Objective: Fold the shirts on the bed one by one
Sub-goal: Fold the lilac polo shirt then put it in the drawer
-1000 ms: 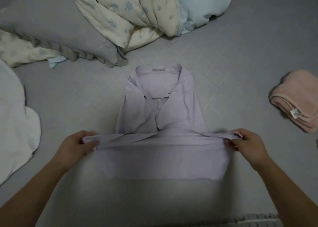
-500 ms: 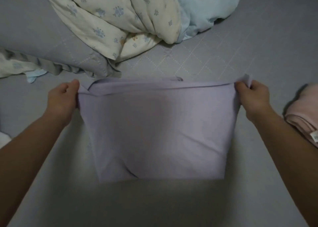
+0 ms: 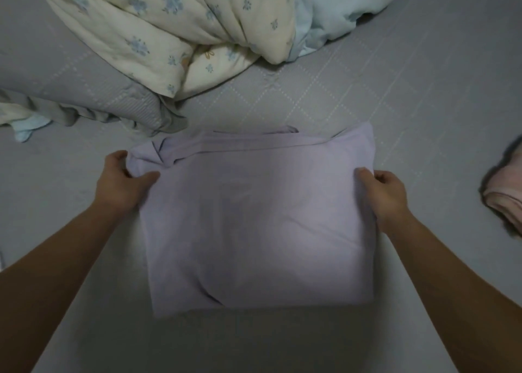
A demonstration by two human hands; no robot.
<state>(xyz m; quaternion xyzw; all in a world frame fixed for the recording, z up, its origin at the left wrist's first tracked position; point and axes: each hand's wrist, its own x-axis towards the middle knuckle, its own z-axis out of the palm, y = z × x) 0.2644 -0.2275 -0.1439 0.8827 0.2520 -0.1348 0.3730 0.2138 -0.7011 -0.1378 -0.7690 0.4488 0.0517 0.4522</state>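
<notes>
The lilac shirt lies folded into a rough rectangle in the middle of the frame, flat on the grey quilted bed, its plain back panel facing up. Along its upper edge a band of hem and bunched cloth shows, creased towards the upper left corner. The left hand grasps that upper left corner, thumb on top of the cloth and fingers curled round the edge. The right hand grasps the right edge of the shirt a little lower in the frame, thumb pressed on top and fingers tucked round the side. Both bare forearms run in from the lower corners.

In the upper left of the frame a cream duvet with blue flowers is heaped up, with a pale blue cover bundled beside it at the upper centre. A grey pillow with a frilled edge sits at the left, partly under the duvet. At the right edge lies a folded pink garment, well apart from the shirt.
</notes>
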